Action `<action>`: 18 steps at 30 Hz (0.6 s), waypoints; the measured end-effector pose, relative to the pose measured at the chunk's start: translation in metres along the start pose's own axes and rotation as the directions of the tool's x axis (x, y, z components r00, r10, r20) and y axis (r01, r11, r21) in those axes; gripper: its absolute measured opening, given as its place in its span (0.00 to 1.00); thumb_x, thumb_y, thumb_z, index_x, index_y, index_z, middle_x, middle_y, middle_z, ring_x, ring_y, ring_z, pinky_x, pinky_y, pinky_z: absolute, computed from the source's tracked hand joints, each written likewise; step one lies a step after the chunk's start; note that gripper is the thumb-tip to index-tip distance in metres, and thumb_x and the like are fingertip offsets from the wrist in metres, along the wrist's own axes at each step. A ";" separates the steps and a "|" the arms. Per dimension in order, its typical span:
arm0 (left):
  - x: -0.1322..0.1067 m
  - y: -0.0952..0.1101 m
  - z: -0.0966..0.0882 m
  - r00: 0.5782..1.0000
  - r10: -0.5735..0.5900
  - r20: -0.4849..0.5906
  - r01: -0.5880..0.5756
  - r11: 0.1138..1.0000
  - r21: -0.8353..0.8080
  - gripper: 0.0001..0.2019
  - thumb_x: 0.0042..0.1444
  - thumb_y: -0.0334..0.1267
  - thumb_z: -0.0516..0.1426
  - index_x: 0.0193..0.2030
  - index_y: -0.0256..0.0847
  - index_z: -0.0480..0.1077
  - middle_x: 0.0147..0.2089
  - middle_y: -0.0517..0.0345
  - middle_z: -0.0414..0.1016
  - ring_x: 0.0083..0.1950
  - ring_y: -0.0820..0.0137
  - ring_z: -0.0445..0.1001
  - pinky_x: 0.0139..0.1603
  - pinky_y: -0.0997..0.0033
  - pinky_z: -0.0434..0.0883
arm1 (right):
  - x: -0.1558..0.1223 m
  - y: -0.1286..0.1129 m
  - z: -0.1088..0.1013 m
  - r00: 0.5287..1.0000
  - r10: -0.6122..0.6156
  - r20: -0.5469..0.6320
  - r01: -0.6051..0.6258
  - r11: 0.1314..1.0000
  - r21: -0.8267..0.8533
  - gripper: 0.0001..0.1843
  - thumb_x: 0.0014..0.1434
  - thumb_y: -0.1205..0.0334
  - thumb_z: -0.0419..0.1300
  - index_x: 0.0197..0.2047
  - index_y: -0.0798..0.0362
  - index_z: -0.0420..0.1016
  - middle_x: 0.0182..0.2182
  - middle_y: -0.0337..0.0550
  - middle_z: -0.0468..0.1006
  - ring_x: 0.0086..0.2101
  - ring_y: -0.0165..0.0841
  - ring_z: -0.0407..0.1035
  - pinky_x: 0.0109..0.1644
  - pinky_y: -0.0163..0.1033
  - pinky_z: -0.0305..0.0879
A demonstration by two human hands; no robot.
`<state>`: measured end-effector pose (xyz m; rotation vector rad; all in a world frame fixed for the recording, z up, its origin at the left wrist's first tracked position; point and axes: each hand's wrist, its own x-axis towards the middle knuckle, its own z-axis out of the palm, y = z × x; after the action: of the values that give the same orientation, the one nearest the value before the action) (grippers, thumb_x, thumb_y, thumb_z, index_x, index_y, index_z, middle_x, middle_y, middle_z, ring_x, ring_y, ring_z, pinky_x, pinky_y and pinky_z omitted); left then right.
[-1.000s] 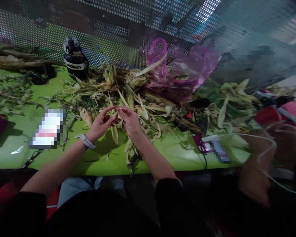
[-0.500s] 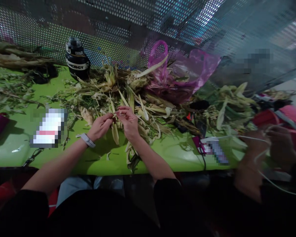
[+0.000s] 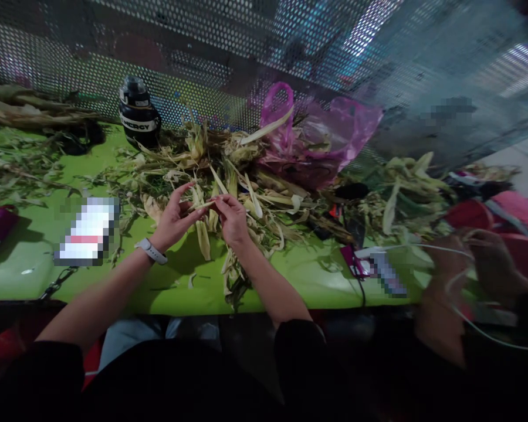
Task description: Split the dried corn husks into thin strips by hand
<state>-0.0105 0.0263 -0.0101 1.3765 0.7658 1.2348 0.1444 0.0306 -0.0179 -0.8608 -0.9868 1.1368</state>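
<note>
My right hand (image 3: 233, 220) pinches a thin, pale strip of dry corn husk (image 3: 207, 205) between thumb and fingertips. The strip runs left toward my left hand (image 3: 172, 223). This hand is open, its index finger raised and its thumb stretched out along the strip; whether the thumb touches it I cannot tell. A white-banded watch (image 3: 152, 251) is on the left wrist. Beneath both hands lie loose husk leaves (image 3: 203, 237) and a heap of dried husks and stalks (image 3: 233, 176).
A dark bottle (image 3: 138, 114) and a pink plastic bag (image 3: 317, 152) stand behind the heap on the green table (image 3: 171, 293). A lit phone (image 3: 88, 228) lies left. At right are another phone (image 3: 387, 274), a white cable (image 3: 479, 328) and another person's hands (image 3: 488, 258).
My left hand has opened from a pinch, index finger lifting away. My right hand still pinches and has shifted slightly right, with the husk strip now showing between the hands.
</note>
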 end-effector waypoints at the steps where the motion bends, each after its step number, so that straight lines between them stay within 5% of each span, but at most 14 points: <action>1: 0.000 0.002 -0.001 1.000 0.001 -0.012 -0.001 1.000 -0.004 0.35 0.54 0.44 0.66 0.66 0.45 0.60 0.26 0.69 0.59 0.28 0.76 0.66 0.39 0.71 0.75 | 0.000 0.000 0.000 1.000 0.014 0.000 -0.014 1.000 0.015 0.11 0.50 0.52 0.67 0.31 0.50 0.75 0.30 0.36 0.78 0.34 0.29 0.72 0.47 0.38 0.70; 6: 0.001 0.004 -0.004 0.997 -0.015 0.070 0.015 1.000 0.001 0.23 0.54 0.48 0.65 0.53 0.38 0.74 0.40 0.55 0.76 0.36 0.72 0.74 0.44 0.67 0.76 | 0.002 0.000 -0.007 0.998 0.055 0.042 -0.051 0.994 -0.099 0.10 0.52 0.53 0.63 0.33 0.50 0.75 0.31 0.37 0.77 0.33 0.31 0.72 0.44 0.39 0.71; 11: 0.003 -0.007 -0.007 0.979 -0.017 0.201 -0.021 0.982 0.188 0.20 0.56 0.49 0.64 0.50 0.38 0.77 0.46 0.50 0.79 0.43 0.66 0.77 0.47 0.66 0.75 | 0.002 -0.014 -0.013 0.965 -0.172 0.198 0.237 0.895 -0.377 0.14 0.57 0.52 0.63 0.45 0.45 0.81 0.50 0.43 0.75 0.54 0.35 0.68 0.63 0.43 0.61; 18: 0.004 -0.009 -0.008 0.962 -0.044 0.269 0.002 0.988 0.153 0.19 0.57 0.52 0.61 0.46 0.38 0.76 0.42 0.52 0.79 0.40 0.68 0.76 0.46 0.66 0.74 | 0.000 -0.010 -0.006 0.960 -0.160 0.228 0.235 0.904 -0.357 0.12 0.56 0.46 0.66 0.36 0.44 0.84 0.47 0.42 0.75 0.51 0.34 0.69 0.61 0.44 0.65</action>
<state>-0.0157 0.0342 -0.0189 1.6170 0.6902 0.9586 0.1532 0.0285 -0.0111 -0.9419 -1.4585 0.8757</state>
